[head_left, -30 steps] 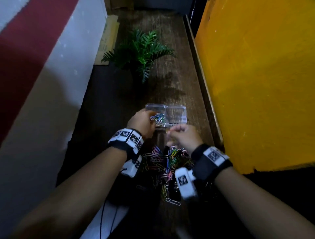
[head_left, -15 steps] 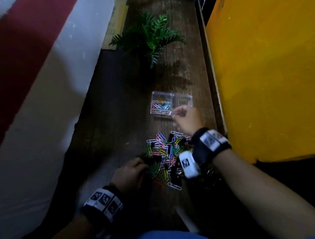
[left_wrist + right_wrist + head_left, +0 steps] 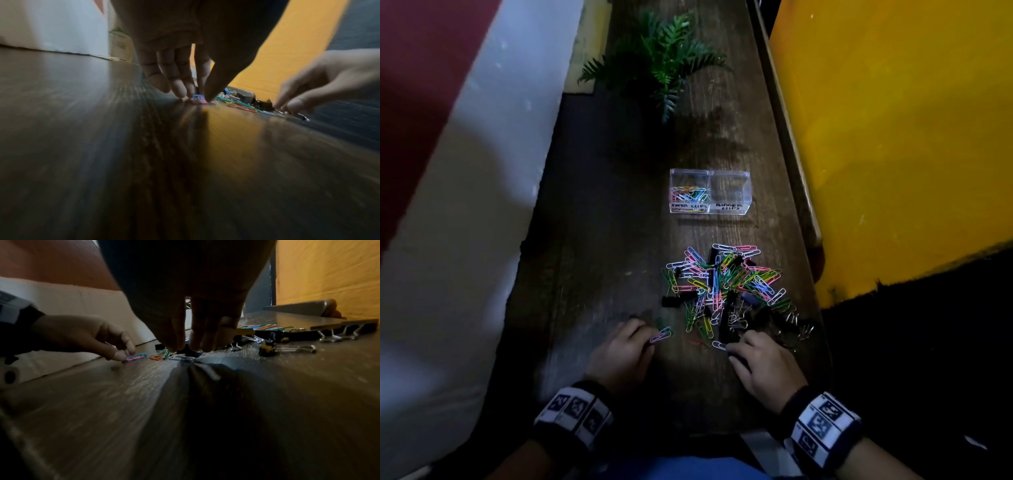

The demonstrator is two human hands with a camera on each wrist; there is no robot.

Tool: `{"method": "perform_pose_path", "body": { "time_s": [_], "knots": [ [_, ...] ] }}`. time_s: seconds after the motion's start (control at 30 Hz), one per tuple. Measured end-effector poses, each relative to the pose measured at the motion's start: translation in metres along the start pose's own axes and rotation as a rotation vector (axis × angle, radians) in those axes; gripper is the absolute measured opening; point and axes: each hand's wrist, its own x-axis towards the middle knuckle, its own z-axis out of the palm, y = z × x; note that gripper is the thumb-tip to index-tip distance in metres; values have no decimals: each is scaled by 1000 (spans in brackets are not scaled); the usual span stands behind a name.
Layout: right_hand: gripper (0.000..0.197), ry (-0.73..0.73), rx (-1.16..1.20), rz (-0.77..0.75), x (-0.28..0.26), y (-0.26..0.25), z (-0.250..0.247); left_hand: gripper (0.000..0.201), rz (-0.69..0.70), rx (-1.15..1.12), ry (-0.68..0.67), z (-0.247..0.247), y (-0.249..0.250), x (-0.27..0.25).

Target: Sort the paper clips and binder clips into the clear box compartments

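Observation:
The clear box [image 3: 729, 209] stands beyond the pile; its left compartment holds coloured paper clips [image 3: 688, 194], and its right one looks empty. The mixed pile [image 3: 726, 284] of paper clips and black binder clips lies in front of it. My left hand [image 3: 650, 337] [image 3: 198, 97] pinches a pink and a blue paper clip [image 3: 661, 334] [image 3: 134, 357] against the wood at the pile's near left. My right hand [image 3: 731, 349] [image 3: 186, 348] pinches the end of a white paper clip [image 3: 719, 345] [image 3: 182, 357], right beside a black binder clip [image 3: 185, 351].
A green fern [image 3: 661, 65] stands at the far end of the wooden shelf [image 3: 592, 274]. A yellow wall [image 3: 893, 137] runs close along the right, and a white surface [image 3: 465, 205] along the left. Binder clips [image 3: 287, 349] lie to the right of my right hand.
Both hands have come back from the box to the near edge of the pile, the left first. Each now has its fingertips down on paper clips.

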Motion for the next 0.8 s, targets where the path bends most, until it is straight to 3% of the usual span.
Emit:
{"method": "perform_pose_path", "body": {
  "time_s": [0.13, 0.23, 0.4, 0.53, 0.67, 0.8],
  "knots": [
    [12, 23, -29, -14, -1, 0, 4, 37, -175, -34, -159, -7, 7, 5],
    [19, -5, -69, 8, -3, -2, 6, 20, -228, -122, -133, -6, 13, 7],
    [27, -26, -106, 26, -7, -8, 6, 13, -233, -237, -75, -7, 22, 2],
    [16, -6, -44, 10, -9, -14, 8, 16, -246, -327, -57, -8, 28, 2],
    [25, -31, 303, 132, 7, -33, 1, 15, -199, -404, -83, -7, 38, 2],
    [21, -48, 711, 244, 27, -44, -1, 12, -146, -496, -84, -4, 46, 4]
  ]
}}
